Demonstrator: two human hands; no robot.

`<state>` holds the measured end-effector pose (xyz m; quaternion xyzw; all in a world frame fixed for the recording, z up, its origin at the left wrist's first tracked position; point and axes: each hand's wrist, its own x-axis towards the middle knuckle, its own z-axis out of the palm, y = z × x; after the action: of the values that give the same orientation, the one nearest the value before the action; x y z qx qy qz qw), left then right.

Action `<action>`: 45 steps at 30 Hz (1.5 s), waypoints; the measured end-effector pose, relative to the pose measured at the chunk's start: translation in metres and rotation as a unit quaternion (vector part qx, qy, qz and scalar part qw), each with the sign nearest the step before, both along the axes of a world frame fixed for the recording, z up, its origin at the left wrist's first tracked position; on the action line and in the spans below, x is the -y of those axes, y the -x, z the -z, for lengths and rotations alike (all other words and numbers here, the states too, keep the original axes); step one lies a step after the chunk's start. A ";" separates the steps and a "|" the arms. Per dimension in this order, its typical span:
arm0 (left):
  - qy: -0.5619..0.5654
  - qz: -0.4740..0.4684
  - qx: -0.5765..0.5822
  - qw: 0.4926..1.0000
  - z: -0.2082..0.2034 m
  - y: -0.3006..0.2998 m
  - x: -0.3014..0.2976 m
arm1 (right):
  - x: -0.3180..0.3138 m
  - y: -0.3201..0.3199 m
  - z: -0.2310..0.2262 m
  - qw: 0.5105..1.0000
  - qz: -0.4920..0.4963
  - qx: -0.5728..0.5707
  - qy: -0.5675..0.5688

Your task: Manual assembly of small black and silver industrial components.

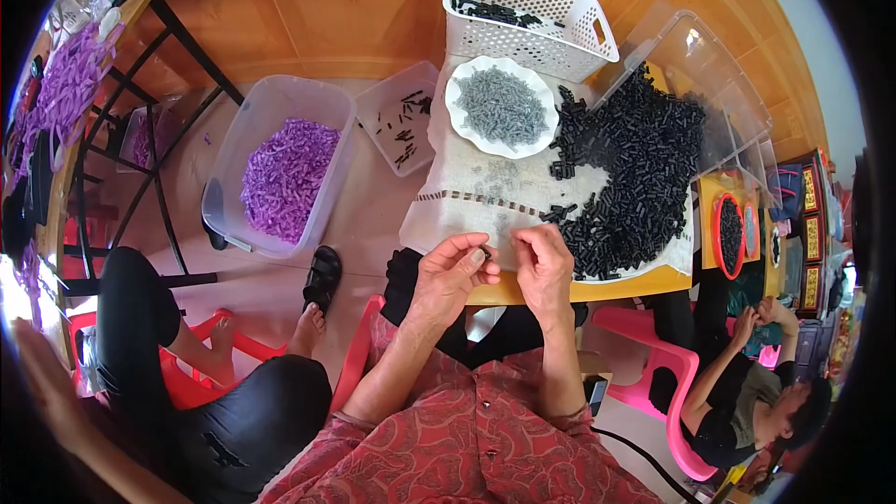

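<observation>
My left hand pinches a small black plastic piece between thumb and forefinger, over the table's near edge. Beside it, my right hand is closed in a pinch, and whatever lies between its fingertips is too small to make out. The hands are close together but apart. Beyond them a white scalloped plate holds many tiny grey translucent parts. Just right of my right hand spreads a large heap of small black plastic pieces, on a pale cloth that covers the table.
A white perforated basket with black pieces stands at the back. A clear bin lies tipped behind the heap. On the floor are a tub of purple strips and a shallow clear tray. People sit on both sides, one on a pink chair.
</observation>
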<state>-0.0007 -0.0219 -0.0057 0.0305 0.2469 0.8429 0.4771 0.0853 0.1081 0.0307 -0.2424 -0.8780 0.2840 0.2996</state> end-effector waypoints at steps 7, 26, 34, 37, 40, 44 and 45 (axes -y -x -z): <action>-0.013 0.012 0.017 1.000 0.004 0.001 -0.002 | -0.007 0.012 0.000 0.996 0.003 0.070 -0.061; 0.033 0.015 0.006 0.999 0.000 0.000 -0.002 | -0.042 -0.021 -0.001 0.985 0.152 0.031 -0.073; 0.040 0.019 -0.002 0.999 0.000 0.000 -0.004 | -0.067 -0.047 0.000 0.976 0.198 0.046 -0.078; 0.024 0.024 -0.004 0.999 0.003 0.000 -0.003 | -0.068 -0.049 -0.001 0.975 0.205 0.047 -0.072; 0.024 0.020 -0.013 0.999 0.004 0.000 -0.003 | -0.065 -0.047 -0.002 0.977 0.197 0.043 -0.061; 0.031 0.015 -0.013 0.999 0.003 -0.001 -0.003 | -0.057 -0.041 -0.004 0.983 0.172 0.045 -0.042; 0.031 0.015 -0.011 0.999 0.004 -0.001 -0.003 | -0.056 -0.040 -0.004 0.985 0.164 0.049 -0.036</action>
<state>-0.0001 -0.0187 -0.0094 0.0286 0.2771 0.8273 0.4879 0.1252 0.1638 0.0342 -0.3859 -0.8494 0.1875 0.3073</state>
